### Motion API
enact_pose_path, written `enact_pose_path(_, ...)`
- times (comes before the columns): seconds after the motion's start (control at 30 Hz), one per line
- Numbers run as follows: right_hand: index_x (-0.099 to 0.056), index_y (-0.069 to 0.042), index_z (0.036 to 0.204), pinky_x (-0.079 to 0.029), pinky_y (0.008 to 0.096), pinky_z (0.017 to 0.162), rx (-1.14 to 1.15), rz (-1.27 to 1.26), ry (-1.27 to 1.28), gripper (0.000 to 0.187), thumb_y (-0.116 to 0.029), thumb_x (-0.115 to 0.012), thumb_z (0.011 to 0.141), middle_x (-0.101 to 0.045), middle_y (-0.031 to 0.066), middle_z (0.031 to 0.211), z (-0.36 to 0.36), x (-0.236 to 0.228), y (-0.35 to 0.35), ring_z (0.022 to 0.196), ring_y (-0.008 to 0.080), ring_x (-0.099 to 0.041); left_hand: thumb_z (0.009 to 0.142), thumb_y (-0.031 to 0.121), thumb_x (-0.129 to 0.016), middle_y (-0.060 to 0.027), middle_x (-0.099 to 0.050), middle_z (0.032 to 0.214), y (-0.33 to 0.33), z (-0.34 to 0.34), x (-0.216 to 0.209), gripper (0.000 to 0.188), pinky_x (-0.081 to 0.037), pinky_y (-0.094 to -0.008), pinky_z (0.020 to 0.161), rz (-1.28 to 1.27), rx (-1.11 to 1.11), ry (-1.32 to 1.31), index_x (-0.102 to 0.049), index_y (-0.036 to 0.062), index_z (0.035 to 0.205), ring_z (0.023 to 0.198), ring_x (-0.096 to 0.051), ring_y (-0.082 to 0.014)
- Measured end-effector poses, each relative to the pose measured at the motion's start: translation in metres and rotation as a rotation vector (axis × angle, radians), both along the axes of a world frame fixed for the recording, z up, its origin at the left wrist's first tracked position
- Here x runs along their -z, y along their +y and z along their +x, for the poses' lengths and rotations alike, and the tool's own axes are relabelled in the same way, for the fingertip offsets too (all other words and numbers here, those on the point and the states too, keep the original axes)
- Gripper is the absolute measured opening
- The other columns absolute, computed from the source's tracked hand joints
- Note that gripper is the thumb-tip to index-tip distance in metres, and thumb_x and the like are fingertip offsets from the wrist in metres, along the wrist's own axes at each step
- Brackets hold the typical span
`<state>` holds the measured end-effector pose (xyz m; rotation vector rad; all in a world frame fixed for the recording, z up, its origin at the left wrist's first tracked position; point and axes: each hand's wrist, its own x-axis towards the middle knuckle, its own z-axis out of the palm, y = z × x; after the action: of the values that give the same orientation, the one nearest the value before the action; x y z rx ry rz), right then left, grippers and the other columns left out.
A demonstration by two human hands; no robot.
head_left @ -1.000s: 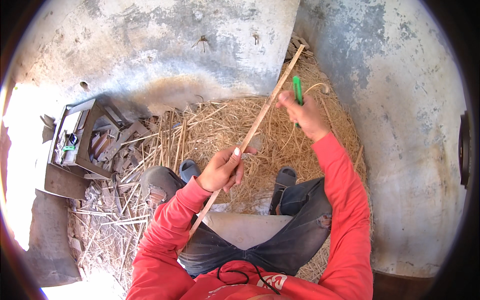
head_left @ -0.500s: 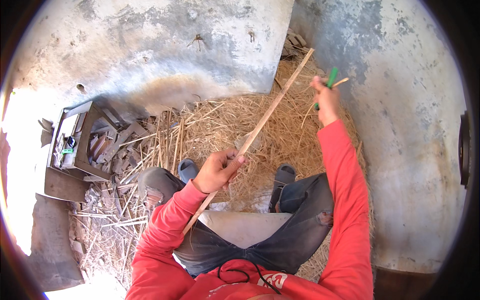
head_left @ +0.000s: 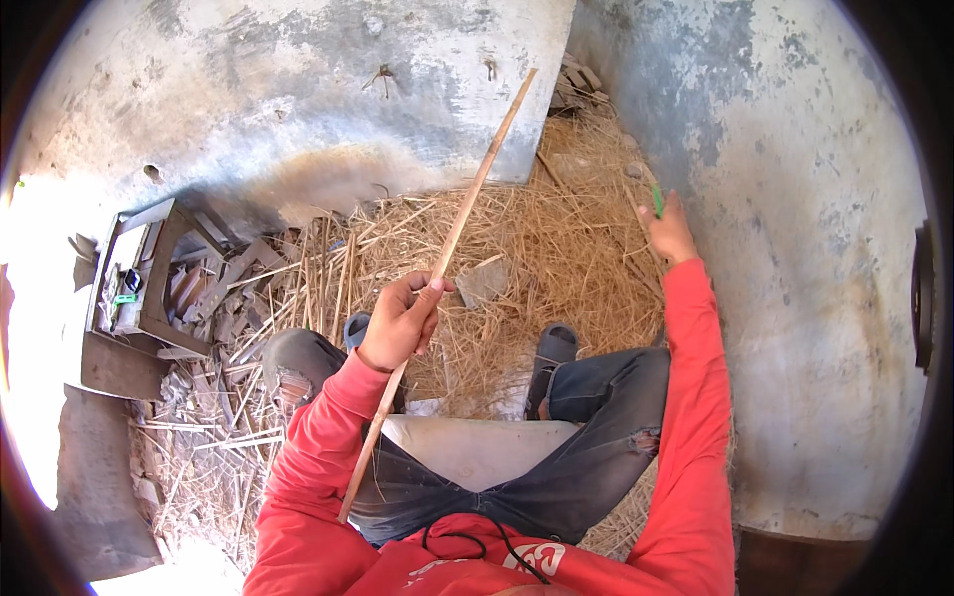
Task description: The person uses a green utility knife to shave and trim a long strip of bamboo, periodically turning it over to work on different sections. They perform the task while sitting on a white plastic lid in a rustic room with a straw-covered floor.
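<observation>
A long, narrow bamboo strip [head_left: 462, 221] slants upward from my lap toward the far wall. My left hand [head_left: 399, 320] is closed around the strip near its middle, with the thumb along it. The strip's lower end lies against my left forearm. Out to the right, near the wall, my right hand [head_left: 673, 234] grips a slim green tool [head_left: 657, 200]. Only the tool's bright green upper part shows past the fingers, so its exact kind cannot be made out.
Straw-like shavings [head_left: 556, 228] cover the floor, with a flat grey stone [head_left: 483, 284] among them. A small wooden stool [head_left: 149, 283] holding a green item [head_left: 126, 298] lies at the left, beside split wood pieces [head_left: 224, 298]. Worn walls [head_left: 795, 248] close in the right and far sides.
My left hand has shifted slightly left and up, and the strip now stands steeper. My right hand has moved down and right with the green tool; the pale sliver beside it no longer shows.
</observation>
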<state>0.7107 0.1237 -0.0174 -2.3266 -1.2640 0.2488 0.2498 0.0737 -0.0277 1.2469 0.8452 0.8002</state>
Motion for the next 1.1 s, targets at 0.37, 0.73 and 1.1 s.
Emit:
enact_pose_path(0.37,-0.011,-0.011,0.164,-0.052,0.0464,0.099,-0.224,-0.784,-0.027,0.083,-0.007,-0.056,0.094,-0.051,0.0258,0.146,-0.066,-0.059,-0.016,0.118,0.0348,-0.065,0.11,0.03,-0.05,0.0038,-0.044,0.053,-0.002,0.013,-0.004,0.036,-0.032,-0.0226,0.039,-0.019,0.027,0.083,-0.061,-0.0038,0.115,0.038,-0.039,-0.0066)
enact_pose_path(0.73,-0.072,0.003,0.118,-0.056,0.0416,0.079,-0.325,-0.318,-0.159,0.057,-0.048,-0.072,0.092,-0.075,0.0173,0.094,-0.093,-0.055,-0.011,0.086,0.0286,-0.071,0.107,0.017,-0.039,0.0003,-0.048,0.057,-0.001,0.009,0.0,0.037,-0.036,-0.0233,0.041,-0.071,0.096,-0.053,-0.06,-0.0064,0.125,0.04,-0.043,-0.0087)
enact_pose_path(1.1,-0.068,-0.005,0.109,-0.033,0.0206,0.045,-0.726,0.045,1.013,0.023,-0.025,-0.072,0.098,-0.071,0.0052,0.086,-0.189,-0.036,-0.011,0.05,0.0018,-0.043,0.112,0.03,-0.041,-0.0036,-0.06,0.073,-0.017,0.024,0.004,0.047,-0.046,-0.0229,0.051,-0.038,0.234,-0.1,-0.046,-0.0023,0.145,0.053,-0.057,-0.0105)
